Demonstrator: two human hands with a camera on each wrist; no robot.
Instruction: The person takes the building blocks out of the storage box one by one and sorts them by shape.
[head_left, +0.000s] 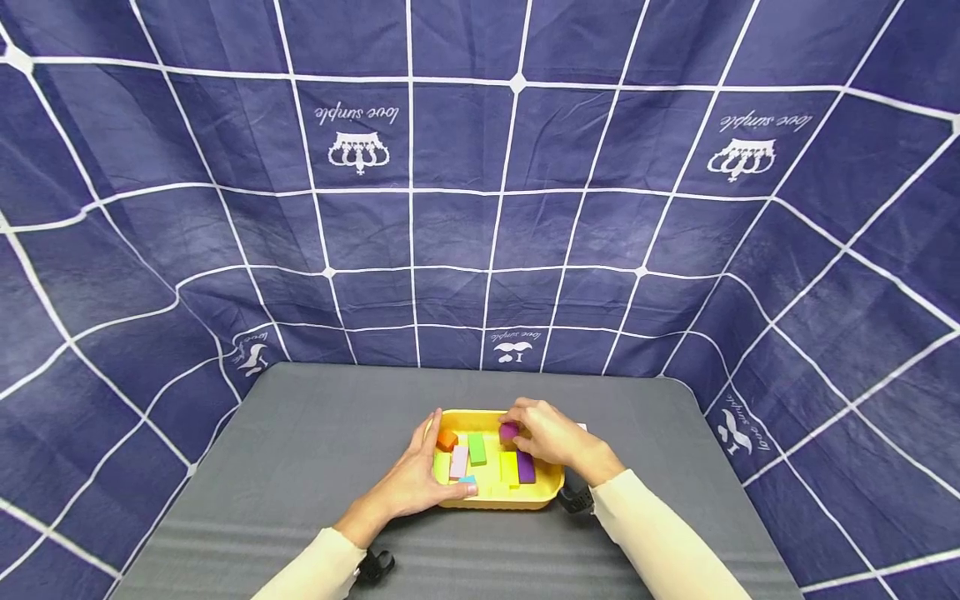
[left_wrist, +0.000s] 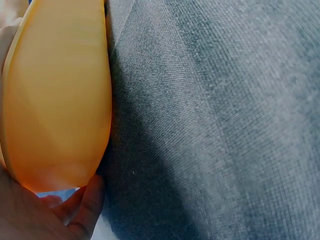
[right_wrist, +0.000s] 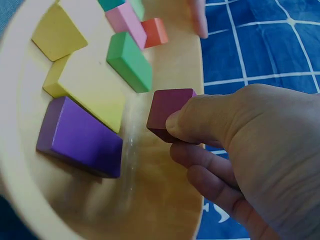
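pinching the small dark magenta wooden cube [right_wrist: 167,112] in our right hand [head_left: 551,435] over the yellow plastic tray [head_left: 491,498]; our left hand [head_left: 420,479] clasps its rim, so we keep it steady.

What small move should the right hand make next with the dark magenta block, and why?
Probably lift the dark magenta wooden cube clear of the yellow plastic tray: the right hand already pinches it near the rim, while the left hand steadies the tray.

"love simple" on backdrop cloth [head_left: 480,167]
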